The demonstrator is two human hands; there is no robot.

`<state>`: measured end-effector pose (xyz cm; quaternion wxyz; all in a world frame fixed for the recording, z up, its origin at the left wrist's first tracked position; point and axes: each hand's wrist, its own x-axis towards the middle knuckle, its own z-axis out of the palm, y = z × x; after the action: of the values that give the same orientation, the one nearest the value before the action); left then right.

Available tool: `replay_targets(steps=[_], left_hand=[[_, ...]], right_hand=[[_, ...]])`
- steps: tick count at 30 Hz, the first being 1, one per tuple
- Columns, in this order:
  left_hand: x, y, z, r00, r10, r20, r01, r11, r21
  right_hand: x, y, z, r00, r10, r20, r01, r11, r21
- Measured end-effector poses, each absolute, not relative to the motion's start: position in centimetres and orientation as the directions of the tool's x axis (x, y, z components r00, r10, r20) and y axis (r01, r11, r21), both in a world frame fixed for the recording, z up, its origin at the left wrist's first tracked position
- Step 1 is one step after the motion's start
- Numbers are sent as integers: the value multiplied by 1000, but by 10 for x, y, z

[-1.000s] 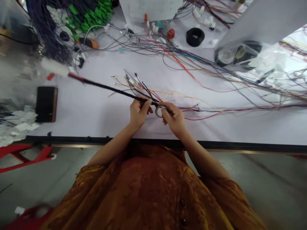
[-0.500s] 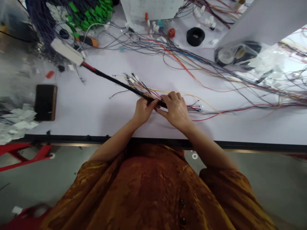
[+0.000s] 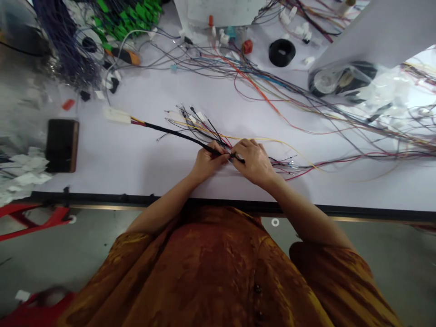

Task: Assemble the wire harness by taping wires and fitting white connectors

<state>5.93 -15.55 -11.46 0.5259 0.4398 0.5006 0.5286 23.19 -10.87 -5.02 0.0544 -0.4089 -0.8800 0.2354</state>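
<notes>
A black-taped wire bundle (image 3: 170, 131) runs from a white connector (image 3: 116, 115) at the left down to my hands, with loose coloured wire ends (image 3: 194, 119) fanning out above it. My left hand (image 3: 206, 160) is closed, pinching the taped bundle. My right hand (image 3: 254, 160) is curled over the bundle right beside it, palm down; the tape roll it held earlier is hidden under the fingers. Red, yellow and black wires (image 3: 299, 165) trail off to the right from under that hand.
The white table (image 3: 129, 154) has a dark front edge. A black phone-like block (image 3: 61, 145) lies at the left, white connectors (image 3: 20, 175) beside it. Green connectors (image 3: 129, 20), a black tape roll (image 3: 281, 52), a plastic bag (image 3: 344, 79) and tangled wires (image 3: 357, 122) fill the back.
The white connector end swung up and back down to the table. My right hand turned over the bundle, hiding the tape roll. Both hands stay together at the same spot.
</notes>
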Motion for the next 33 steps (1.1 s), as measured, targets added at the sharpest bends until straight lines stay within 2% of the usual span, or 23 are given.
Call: replay_targets(steps=[8,9,11,13,14,15,17,20,22,25,27,30,33], left_hand=[[62,-159,-117,-111,994,-16,3,17,1000],[62,-158,-117,-150,989,-14,30,19,999],[62,-153,-115,-235,972,-19,63,35,997],[59,-149,-113,-272,961,-56,37,69,997],[57,-148,-112,-255,963,-91,0,94,996],[54,-148,-111,-215,968,-133,-48,126,991],[48,-151,-110,-102,972,-214,-146,198,969],[39,-158,-110,34,966,-256,-239,257,936],[35,-161,-110,49,973,-224,-209,230,951],[31,-162,-107,29,986,-162,-79,164,983],[29,-162,-104,24,988,-156,-34,156,987],[28,-163,-99,-12,986,-166,-35,165,986],[31,-163,-99,-101,983,-151,-17,150,989]], right_hand=[[224,-111,-49,-761,648,-37,625,717,-308],[220,-121,-45,-797,603,-26,580,754,-309],[210,-143,-34,-906,423,14,387,841,-377],[202,-151,-27,-968,214,131,124,862,-491],[201,-145,-28,-957,197,212,61,852,-520],[202,-132,-33,-898,346,270,148,818,-556],[212,-87,-54,-657,706,265,456,652,-606],[240,-14,-95,-403,882,244,664,465,-585],[255,10,-112,-352,910,220,739,414,-531],[261,-2,-110,-369,894,254,764,448,-464],[254,-31,-100,-440,856,271,685,515,-516],[233,-76,-92,-600,769,221,468,562,-682],[214,-105,-99,-584,775,242,421,544,-726]])
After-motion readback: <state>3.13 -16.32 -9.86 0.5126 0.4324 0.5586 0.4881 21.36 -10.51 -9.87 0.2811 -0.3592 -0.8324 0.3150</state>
